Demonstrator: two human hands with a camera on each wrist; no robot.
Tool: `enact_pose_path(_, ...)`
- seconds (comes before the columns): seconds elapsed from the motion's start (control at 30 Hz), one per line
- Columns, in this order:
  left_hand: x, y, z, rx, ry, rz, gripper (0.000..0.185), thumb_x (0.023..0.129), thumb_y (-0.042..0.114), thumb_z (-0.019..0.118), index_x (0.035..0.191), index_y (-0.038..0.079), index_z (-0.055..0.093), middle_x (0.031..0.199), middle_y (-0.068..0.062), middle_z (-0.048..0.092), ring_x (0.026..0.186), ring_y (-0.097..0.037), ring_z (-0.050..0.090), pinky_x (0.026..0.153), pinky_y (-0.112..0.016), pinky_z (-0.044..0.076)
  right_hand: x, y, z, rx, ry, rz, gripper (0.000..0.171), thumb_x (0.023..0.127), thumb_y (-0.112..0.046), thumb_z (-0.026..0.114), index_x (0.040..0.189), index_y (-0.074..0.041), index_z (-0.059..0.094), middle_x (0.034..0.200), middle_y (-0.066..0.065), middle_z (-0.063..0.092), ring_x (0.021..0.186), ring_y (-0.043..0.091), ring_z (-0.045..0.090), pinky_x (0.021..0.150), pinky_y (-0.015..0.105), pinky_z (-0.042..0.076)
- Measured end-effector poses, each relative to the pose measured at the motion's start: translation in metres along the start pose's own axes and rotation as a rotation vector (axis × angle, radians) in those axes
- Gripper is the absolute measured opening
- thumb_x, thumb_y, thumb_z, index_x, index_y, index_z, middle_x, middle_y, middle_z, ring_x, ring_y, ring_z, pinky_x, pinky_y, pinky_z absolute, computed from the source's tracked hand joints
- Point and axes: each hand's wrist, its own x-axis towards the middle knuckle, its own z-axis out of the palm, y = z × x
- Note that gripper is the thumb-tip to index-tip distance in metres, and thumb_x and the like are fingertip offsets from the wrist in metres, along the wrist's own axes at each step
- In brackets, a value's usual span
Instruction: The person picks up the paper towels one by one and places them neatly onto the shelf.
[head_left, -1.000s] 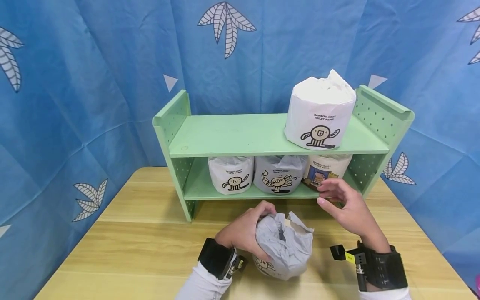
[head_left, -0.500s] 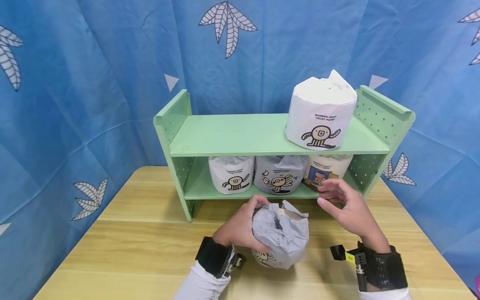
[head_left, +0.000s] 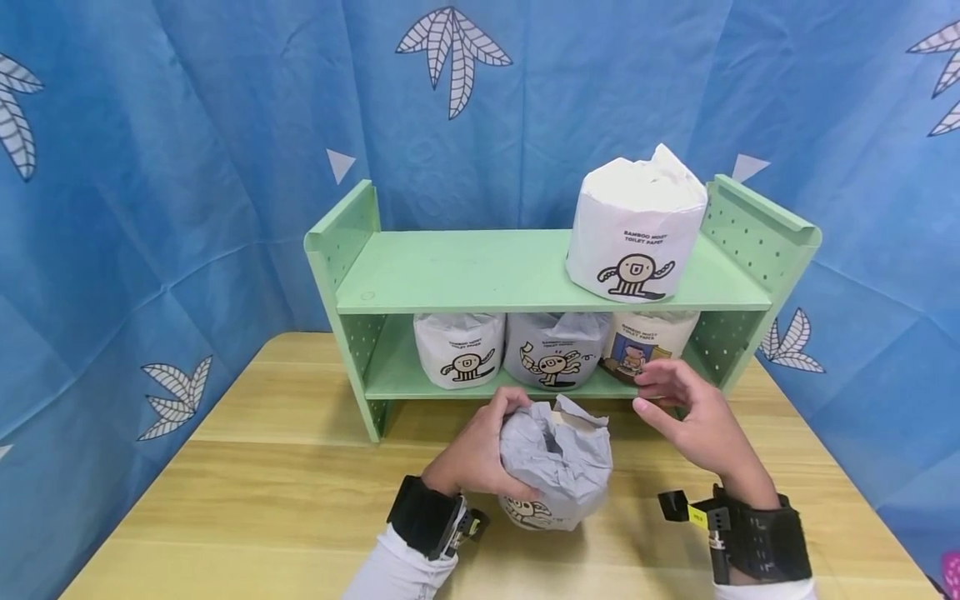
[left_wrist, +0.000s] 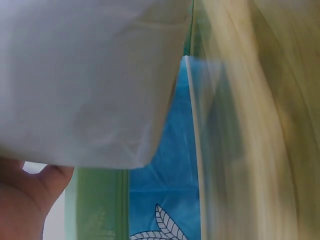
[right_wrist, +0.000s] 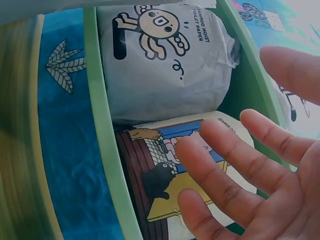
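My left hand (head_left: pixel 474 454) grips a toilet paper roll (head_left: pixel 561 467) in crumpled grey wrapping, thumb and fingers round its left side. Torn paper sticks up at the roll's top, and a printed cartoon figure shows near its base. In the left wrist view the pale wrapping (left_wrist: pixel 90 85) fills the upper left. My right hand (head_left: pixel 693 417) holds nothing; its fingers are spread and slightly bent before the shelf's lower right. Just beyond those fingers is a cream roll with a colourful picture (head_left: pixel 648 337), also in the right wrist view beside a grey roll (right_wrist: pixel 165 75).
A green two-tier shelf (head_left: pixel 457 267) stands at the back of the wooden table (head_left: pixel 247 483). One white roll (head_left: pixel 637 233) sits on its upper right. Below, a white roll (head_left: pixel 459 350) and a grey roll (head_left: pixel 557 350) stand left of the cream one. A blue curtain (head_left: pixel 247 125) hangs behind.
My left hand has carried the grey-wrapped roll slightly left and toward the shelf, further away from me. My right hand has stayed nearly still.
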Motion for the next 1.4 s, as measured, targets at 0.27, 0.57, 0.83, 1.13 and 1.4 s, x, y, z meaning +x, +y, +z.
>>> enact_pose_path(0.27,-0.001,0.004,-0.009,0.006,0.069,0.053,0.096,0.047,0.008,0.094,0.122,0.008,0.034,0.115,-0.009,0.058,0.104,-0.02,0.057,0.095,-0.036,0.047,0.002,-0.001,0.009,-0.01,-0.038,0.001,0.037,0.087,-0.006,0.071,0.12,0.0,0.056,0.11,0.014,0.066,0.093,0.024,0.065,0.082,0.028,0.052)
enact_pose_path(0.57,0.0,0.012,-0.015,-0.055,0.13,0.021,0.095,0.048,0.003,0.093,0.12,0.007,0.032,0.117,-0.01,0.058,0.105,-0.021,0.057,0.097,-0.038,0.046,0.003,0.0,0.016,-0.031,-0.069,0.002,0.036,0.087,-0.006,0.071,0.118,0.001,0.056,0.108,0.014,0.065,0.092,0.026,0.065,0.081,0.032,0.054)
enact_pose_path(0.83,0.001,0.022,-0.022,-0.014,0.174,0.008,0.094,0.048,0.005,0.094,0.119,0.007,0.033,0.115,-0.012,0.059,0.103,-0.022,0.058,0.093,-0.038,0.048,0.004,0.0,0.022,-0.018,-0.13,0.045,0.036,0.089,-0.011,0.071,0.119,-0.001,0.055,0.111,0.014,0.063,0.094,0.025,0.065,0.084,0.039,0.054)
enact_pose_path(1.13,0.002,0.031,-0.031,0.044,0.236,0.022,0.089,0.049,0.009,0.093,0.115,0.007,0.033,0.108,-0.014,0.056,0.097,-0.024,0.057,0.087,-0.038,0.05,0.004,0.0,0.026,-0.001,-0.187,0.067,0.037,0.088,-0.013,0.071,0.119,-0.001,0.055,0.111,0.011,0.063,0.096,0.024,0.064,0.086,0.044,0.053)
enact_pose_path(1.4,0.007,0.041,-0.037,0.092,0.26,0.011,0.09,0.049,0.012,0.093,0.115,0.007,0.033,0.107,-0.013,0.06,0.095,-0.023,0.06,0.085,-0.038,0.052,0.004,0.0,0.028,0.003,-0.218,0.084,0.038,0.089,-0.013,0.071,0.12,0.001,0.054,0.112,0.012,0.063,0.098,0.025,0.063,0.088,0.049,0.052)
